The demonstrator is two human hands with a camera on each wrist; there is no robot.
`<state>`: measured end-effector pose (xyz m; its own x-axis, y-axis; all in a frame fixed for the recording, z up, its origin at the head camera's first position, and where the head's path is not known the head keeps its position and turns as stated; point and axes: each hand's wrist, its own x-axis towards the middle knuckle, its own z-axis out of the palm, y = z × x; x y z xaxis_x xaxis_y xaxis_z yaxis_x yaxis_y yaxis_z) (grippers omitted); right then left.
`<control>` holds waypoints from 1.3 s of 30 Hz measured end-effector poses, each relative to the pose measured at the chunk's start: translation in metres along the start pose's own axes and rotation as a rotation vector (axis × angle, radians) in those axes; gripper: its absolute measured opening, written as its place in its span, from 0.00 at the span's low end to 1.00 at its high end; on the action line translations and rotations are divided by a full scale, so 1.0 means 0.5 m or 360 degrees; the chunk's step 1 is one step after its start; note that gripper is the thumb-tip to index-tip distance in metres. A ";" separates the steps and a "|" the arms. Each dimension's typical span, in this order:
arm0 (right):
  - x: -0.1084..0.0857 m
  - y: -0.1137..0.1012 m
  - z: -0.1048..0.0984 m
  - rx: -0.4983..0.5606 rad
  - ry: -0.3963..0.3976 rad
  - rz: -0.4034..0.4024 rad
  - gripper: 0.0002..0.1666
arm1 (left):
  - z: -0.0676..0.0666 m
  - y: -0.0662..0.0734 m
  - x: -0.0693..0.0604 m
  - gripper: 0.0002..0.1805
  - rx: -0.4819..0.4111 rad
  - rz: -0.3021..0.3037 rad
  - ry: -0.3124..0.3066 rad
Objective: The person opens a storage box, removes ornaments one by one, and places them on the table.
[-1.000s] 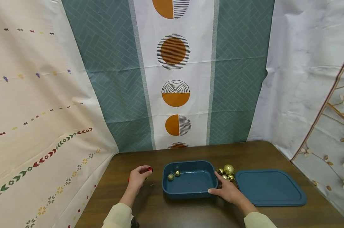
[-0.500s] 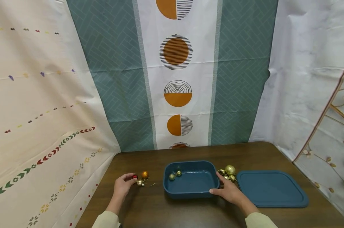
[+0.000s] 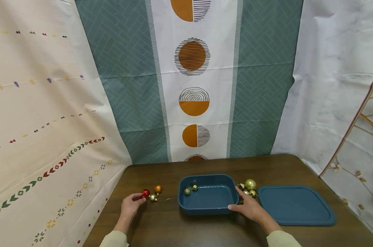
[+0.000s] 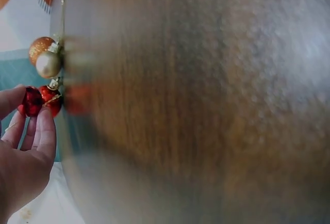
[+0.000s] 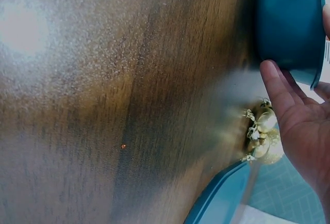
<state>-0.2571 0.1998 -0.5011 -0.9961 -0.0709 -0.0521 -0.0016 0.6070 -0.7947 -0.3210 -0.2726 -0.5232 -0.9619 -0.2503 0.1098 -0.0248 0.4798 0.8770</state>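
My left hand point(image 3: 131, 207) pinches a shiny red bauble point(image 4: 32, 101) between thumb and fingers, low over the table's left part. A second red bauble point(image 4: 50, 100) sits right beside it. Just to the right, in the head view, lie a pale gold bauble point(image 3: 153, 197) and an orange glittery bauble point(image 3: 158, 189). My right hand point(image 3: 249, 209) rests on the right end of a blue container point(image 3: 205, 211), thumb along the front rim and fairly straight fingers against the side wall. Inside the container, towards its left, are two small gold baubles point(image 3: 187, 191).
Behind my right hand, a cluster of gold baubles point(image 3: 250, 184) lies between the container and a flat blue lid point(image 3: 295, 205) on the wooden table point(image 3: 186, 233). Patterned cloths point(image 3: 201, 79) hang behind the table and at both sides.
My left hand has moved left and slightly nearer with the red bauble, uncovering the orange and pale gold baubles. My right hand stays at the container. The head view has shifted a little.
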 end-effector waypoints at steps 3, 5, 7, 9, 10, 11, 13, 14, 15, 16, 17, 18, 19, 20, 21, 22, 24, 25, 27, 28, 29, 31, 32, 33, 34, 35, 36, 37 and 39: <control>0.000 -0.002 -0.001 -0.0004 -0.0006 0.0004 0.58 | 0.002 -0.006 0.002 0.15 0.0000 -0.0010 -0.0006; 0.001 -0.003 -0.001 -0.0002 -0.0009 0.0006 0.58 | 0.004 -0.009 0.003 0.16 -0.0009 -0.0012 -0.0013; 0.002 -0.002 0.000 0.0004 -0.0009 0.0007 0.58 | 0.007 -0.011 0.003 0.16 -0.0009 -0.0003 -0.0016; 0.002 -0.002 0.001 0.0009 -0.0010 0.0005 0.58 | 0.009 -0.012 0.003 0.16 0.0002 0.0003 -0.0014; 0.003 -0.002 0.001 0.0012 -0.0010 0.0004 0.58 | 0.010 -0.012 0.002 0.16 0.0018 0.0017 -0.0016; 0.003 -0.002 0.001 0.0014 -0.0011 0.0003 0.58 | 0.011 -0.011 0.001 0.16 0.0036 0.0027 -0.0014; 0.003 -0.002 0.002 0.0017 -0.0011 0.0001 0.58 | 0.013 -0.011 0.001 0.16 0.0079 0.0042 -0.0017; 0.003 -0.002 0.002 0.0020 -0.0011 -0.0001 0.58 | 0.014 -0.011 -0.001 0.16 0.0096 0.0044 -0.0018; 0.004 -0.002 0.002 0.0021 -0.0012 -0.0001 0.58 | 0.014 -0.011 -0.002 0.16 0.0116 0.0053 -0.0021; 0.004 -0.002 0.002 0.0022 -0.0011 -0.0003 0.58 | 0.014 -0.011 -0.003 0.16 0.0128 0.0060 -0.0026; 0.004 -0.002 0.003 0.0023 -0.0011 -0.0004 0.58 | 0.015 -0.012 -0.003 0.16 0.0133 0.0056 -0.0026; 0.004 -0.002 0.003 0.0022 -0.0011 -0.0005 0.58 | 0.016 -0.014 -0.003 0.17 0.0139 0.0056 -0.0027; 0.004 -0.002 0.003 0.0022 -0.0011 -0.0006 0.58 | 0.016 -0.015 -0.003 0.17 0.0141 0.0057 -0.0025; 0.004 -0.002 0.003 0.0023 -0.0011 -0.0006 0.58 | 0.016 -0.015 -0.004 0.18 0.0139 0.0059 -0.0024; 0.004 -0.001 0.003 0.0022 -0.0012 -0.0007 0.58 | 0.015 -0.017 -0.003 0.18 0.0134 0.0060 -0.0022; 0.005 -0.001 0.004 0.0023 -0.0013 -0.0008 0.58 | 0.015 -0.019 -0.003 0.19 0.0126 0.0059 -0.0018; 0.005 0.000 0.004 0.0021 -0.0012 -0.0008 0.58 | 0.013 -0.021 -0.003 0.20 0.0115 0.0061 -0.0017; 0.005 0.000 0.004 0.0022 -0.0011 -0.0009 0.58 | 0.012 -0.021 -0.002 0.20 0.0108 0.0059 -0.0016; 0.005 0.001 0.003 0.0022 -0.0009 -0.0011 0.58 | 0.009 -0.021 -0.002 0.20 0.0096 0.0049 -0.0015; 0.005 0.001 0.003 0.0027 -0.0008 -0.0010 0.58 | 0.008 -0.020 -0.002 0.20 0.0090 0.0041 -0.0015; 0.004 0.001 0.003 0.0032 -0.0008 -0.0008 0.58 | 0.006 -0.018 -0.002 0.20 0.0084 0.0035 -0.0019; 0.004 0.002 0.002 0.0042 -0.0011 -0.0003 0.58 | 0.003 -0.015 -0.002 0.20 0.0087 0.0026 -0.0020; 0.004 0.002 0.002 0.0047 -0.0012 0.0001 0.58 | 0.001 -0.013 -0.001 0.21 0.0090 0.0027 -0.0026; 0.004 0.003 0.002 0.0052 -0.0015 0.0006 0.58 | -0.001 -0.011 0.000 0.21 0.0098 0.0035 -0.0031; 0.004 0.004 0.002 0.0056 -0.0018 0.0010 0.58 | -0.002 -0.009 0.001 0.22 0.0102 0.0033 -0.0033; 0.004 0.004 0.002 0.0056 -0.0019 0.0013 0.58 | -0.004 -0.006 0.002 0.22 0.0112 0.0037 -0.0035; 0.004 0.005 0.002 0.0053 -0.0019 0.0014 0.58 | -0.005 -0.003 0.003 0.23 0.0124 0.0043 -0.0038; 0.004 0.006 0.001 0.0056 -0.0020 0.0015 0.58 | -0.007 0.001 0.004 0.23 0.0137 0.0050 -0.0040; 0.004 0.007 0.001 0.0049 -0.0019 0.0015 0.58 | -0.009 0.009 0.007 0.25 0.0159 0.0052 -0.0034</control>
<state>-0.2588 0.2013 -0.5041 -0.9950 -0.0747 -0.0667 0.0106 0.5831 -0.8123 -0.3231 -0.2751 -0.5168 -0.9683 -0.2156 0.1262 -0.0195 0.5690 0.8221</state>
